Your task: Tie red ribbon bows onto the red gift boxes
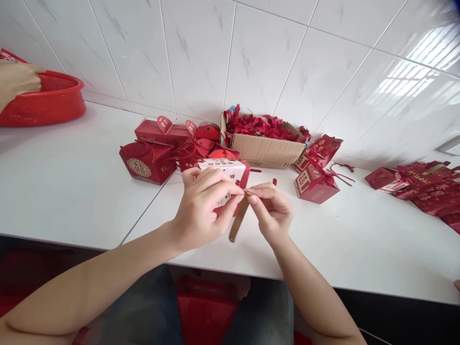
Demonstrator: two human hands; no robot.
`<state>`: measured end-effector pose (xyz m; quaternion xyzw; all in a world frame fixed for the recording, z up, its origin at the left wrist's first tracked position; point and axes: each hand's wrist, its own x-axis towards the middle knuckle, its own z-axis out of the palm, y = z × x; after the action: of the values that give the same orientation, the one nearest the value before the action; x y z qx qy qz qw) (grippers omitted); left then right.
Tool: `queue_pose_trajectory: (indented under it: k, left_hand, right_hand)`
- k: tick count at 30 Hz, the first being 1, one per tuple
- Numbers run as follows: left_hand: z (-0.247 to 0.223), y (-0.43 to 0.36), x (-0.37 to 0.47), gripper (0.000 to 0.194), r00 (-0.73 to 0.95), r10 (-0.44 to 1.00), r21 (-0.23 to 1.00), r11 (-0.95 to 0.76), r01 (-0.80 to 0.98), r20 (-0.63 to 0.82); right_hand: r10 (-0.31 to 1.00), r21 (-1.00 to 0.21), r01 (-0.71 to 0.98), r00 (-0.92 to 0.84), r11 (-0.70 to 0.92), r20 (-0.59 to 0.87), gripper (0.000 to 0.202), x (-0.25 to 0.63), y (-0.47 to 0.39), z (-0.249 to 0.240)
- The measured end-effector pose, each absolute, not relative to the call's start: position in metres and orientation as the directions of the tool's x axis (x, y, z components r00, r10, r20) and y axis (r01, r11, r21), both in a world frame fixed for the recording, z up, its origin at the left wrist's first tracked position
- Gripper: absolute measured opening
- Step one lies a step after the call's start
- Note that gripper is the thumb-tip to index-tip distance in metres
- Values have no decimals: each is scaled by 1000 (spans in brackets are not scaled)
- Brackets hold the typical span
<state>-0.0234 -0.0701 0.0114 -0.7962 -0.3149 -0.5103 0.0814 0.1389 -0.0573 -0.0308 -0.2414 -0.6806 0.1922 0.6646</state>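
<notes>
My left hand (204, 211) and my right hand (272, 211) meet above the white table, each pinching thumb against fingers. Between their fingertips is the end of a flat gold-brown strip (237, 224), whose rounded tail hangs down toward the tabletop. What the fingertips do to its end is partly hidden. Just behind my hands stands a white and red gift box (243, 173) with printed figures, largely covered by my left hand. A short piece of dark red strip (274, 182) shows behind my right hand.
A cardboard box (268, 151) full of dark red ribbons stands against the tiled wall. Red gift boxes (147, 160) cluster left of it; others with ribbon bows (318, 182) stand right, more at far right. Another person's hand (21, 81) reaches into a red basket (50, 108).
</notes>
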Motion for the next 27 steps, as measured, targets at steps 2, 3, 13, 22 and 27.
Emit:
queue_pose_trajectory:
  k: [2,3,13,22,27]
  left_hand:
    - [14,-69,-26,8,306,427,190,-794,578,851]
    - [15,-69,-28,9,326,431,184,-796,576,841]
    - [15,-60,-43,9,416,389,59,-785,617,822]
    - [8,-69,-37,11,347,335,27,-753,657,876]
    - [6,-68,-39,10,390,324,9,-778,628,862]
  right_hand:
    - [624,-626,-25,-67,779,779,6,141,-56,-29]
    - [647,-656,-87,-114,750,754,10,143,-56,-27]
    - [665,-711,-102,-281,696,692,9,150,-47,-22]
    - [607,-631,-16,-257,776,752,7,148,-51,-23]
    - [576,-614,-39,-303,789,759,11,148,-51,-23]
